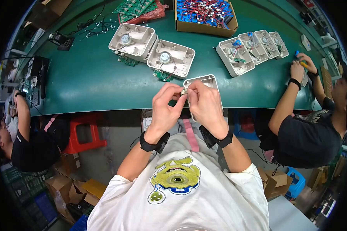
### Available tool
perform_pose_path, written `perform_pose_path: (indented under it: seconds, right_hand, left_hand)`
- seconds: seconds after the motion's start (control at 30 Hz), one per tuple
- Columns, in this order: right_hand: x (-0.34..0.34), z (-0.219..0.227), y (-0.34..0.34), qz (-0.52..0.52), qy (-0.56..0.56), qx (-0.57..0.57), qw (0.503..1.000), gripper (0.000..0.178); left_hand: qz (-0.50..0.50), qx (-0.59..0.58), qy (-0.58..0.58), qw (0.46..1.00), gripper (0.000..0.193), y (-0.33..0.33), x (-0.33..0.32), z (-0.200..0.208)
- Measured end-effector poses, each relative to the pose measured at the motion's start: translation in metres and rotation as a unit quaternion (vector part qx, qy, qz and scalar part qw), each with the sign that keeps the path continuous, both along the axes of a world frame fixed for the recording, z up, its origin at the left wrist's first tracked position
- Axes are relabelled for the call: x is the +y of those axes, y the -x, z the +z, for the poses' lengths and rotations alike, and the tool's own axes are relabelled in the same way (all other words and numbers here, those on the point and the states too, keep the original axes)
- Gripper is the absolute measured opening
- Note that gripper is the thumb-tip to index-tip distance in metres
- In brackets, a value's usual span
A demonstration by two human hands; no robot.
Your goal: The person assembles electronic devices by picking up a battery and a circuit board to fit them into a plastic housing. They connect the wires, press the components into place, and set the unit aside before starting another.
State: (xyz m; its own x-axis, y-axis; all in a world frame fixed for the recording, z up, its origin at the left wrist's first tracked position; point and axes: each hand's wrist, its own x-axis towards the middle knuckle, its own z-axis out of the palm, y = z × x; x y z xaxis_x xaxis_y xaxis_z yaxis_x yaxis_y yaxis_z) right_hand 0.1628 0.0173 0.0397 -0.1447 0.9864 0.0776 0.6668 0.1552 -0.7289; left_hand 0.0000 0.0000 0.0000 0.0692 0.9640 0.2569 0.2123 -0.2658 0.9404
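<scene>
Left hand (167,103) and right hand (206,104) both pinched on small pale piece (184,92), by open rectangular white plastic housing (211,80), near edge of green surface (92,90). I think light, steady pinch serves best.

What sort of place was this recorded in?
Probably an electronics assembly workshop: green circuit boards, a cardboard box of blue parts with red wires, and several open white housings, some with speakers inside, are spread along a green workbench.

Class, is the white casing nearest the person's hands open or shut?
Open: the casing shows its hollow inside, uncovered, beyond the right hand.
</scene>
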Motion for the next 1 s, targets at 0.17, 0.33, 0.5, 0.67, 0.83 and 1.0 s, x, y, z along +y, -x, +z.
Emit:
perform_pose_path:
  seconds: [0.17,0.33,0.5,0.67,0.83,1.0]
  right_hand:
    - [0.014,0.031,-0.008,0.078,-0.074,-0.054,0.993,0.013]
    - [0.057,0.047,0.009,0.197,-0.185,-0.108,0.957,0.014]
    - [0.089,0.029,0.028,0.306,-0.142,-0.120,0.934,0.018]
    - [0.090,0.049,0.022,0.227,-0.016,0.030,0.973,0.019]
    - [0.089,0.024,0.017,0.315,-0.122,-0.069,0.939,0.012]
    - [0.096,0.029,0.007,0.286,-0.127,-0.044,0.949,0.014]
  left_hand:
    - [0.023,-0.113,0.064,0.991,0.022,0.000,0.001,-0.010]
    - [0.041,-0.185,0.069,0.979,0.025,-0.008,-0.003,-0.033]
    - [0.012,-0.197,0.050,0.979,0.025,-0.005,0.000,-0.036]
    - [0.002,-0.195,0.068,0.978,0.025,0.001,-0.001,-0.030]
    - [0.001,-0.204,0.076,0.976,0.025,-0.006,-0.004,-0.032]
    - [-0.012,-0.209,0.103,0.972,0.025,-0.007,-0.005,-0.028]
